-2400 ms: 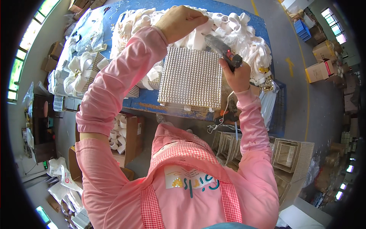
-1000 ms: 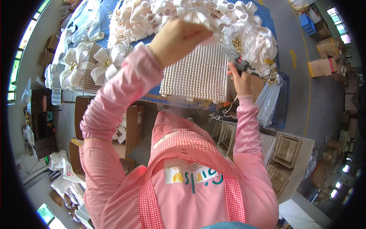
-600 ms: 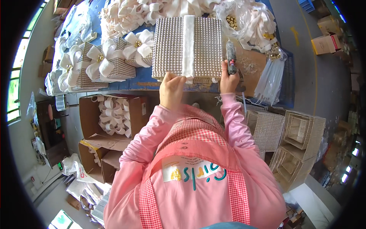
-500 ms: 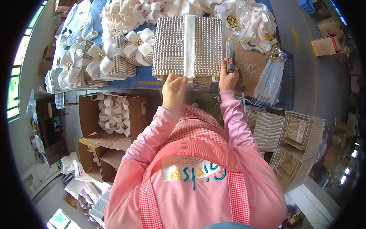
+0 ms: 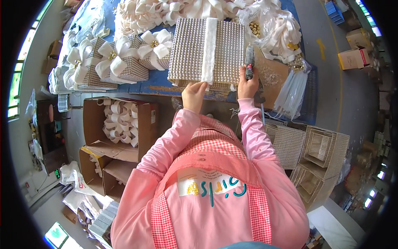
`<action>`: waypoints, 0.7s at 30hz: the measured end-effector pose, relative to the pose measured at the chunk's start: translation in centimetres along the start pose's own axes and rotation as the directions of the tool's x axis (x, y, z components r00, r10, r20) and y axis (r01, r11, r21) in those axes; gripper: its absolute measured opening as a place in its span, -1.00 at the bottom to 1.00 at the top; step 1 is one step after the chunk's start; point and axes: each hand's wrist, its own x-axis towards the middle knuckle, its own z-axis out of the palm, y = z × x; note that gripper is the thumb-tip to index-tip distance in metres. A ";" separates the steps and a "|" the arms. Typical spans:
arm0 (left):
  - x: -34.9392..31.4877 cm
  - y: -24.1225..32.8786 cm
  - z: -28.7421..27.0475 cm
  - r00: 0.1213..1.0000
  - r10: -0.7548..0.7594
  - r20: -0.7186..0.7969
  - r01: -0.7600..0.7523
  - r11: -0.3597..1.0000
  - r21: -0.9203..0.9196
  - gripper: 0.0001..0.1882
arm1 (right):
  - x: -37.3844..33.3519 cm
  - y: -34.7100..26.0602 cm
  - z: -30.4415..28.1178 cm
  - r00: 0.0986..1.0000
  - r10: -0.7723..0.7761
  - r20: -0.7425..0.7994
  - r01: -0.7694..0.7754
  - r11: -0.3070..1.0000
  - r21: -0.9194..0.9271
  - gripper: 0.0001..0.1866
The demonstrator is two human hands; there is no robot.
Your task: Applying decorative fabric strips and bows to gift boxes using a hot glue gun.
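A box covered in silver bead-like studs stands at the table's near edge, with a white plush ribbon running down its face. My left hand is closed at the box's near edge, thumb and finger pinching the ribbon's lower end. In my right hand is a dark glue gun with a red spot, held upright beside the box's right side. My right fingers hide most of its handle.
Finished studded boxes with white bows line the table's left. Ribbon loops heap at the back, gold beads and clear plastic strips to the right. Below are a carton of loops and stacked studded baskets.
The box and ribbon have shifted slightly right and tilted a little. My left hand has moved slightly right and down, still at the ribbon's end. The glue gun stays nearly in place.
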 end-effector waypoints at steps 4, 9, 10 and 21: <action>0.7 -1.0 0.6 0.969 -0.236 0.072 0.246 0.932 -0.266 -0.72 | 0.0 0.1 0.0 1.000 -0.015 -0.003 0.015 1.000 -0.027 -0.73; 2.4 -0.5 1.0 0.701 -0.595 0.393 0.696 0.448 -0.562 -0.65 | -0.1 0.0 -0.2 1.000 -0.028 0.009 0.028 0.998 -0.051 -0.74; 2.5 -0.1 1.4 0.704 -0.601 0.378 0.680 0.417 -0.604 -0.64 | -0.2 -0.1 -0.2 1.000 -0.013 0.004 0.013 0.999 -0.044 -0.74; 0.6 1.7 -0.7 0.663 -0.412 0.625 0.744 0.459 -0.486 -0.72 | 0.0 1.1 0.1 0.999 -0.021 -0.027 0.020 0.999 -0.031 -0.69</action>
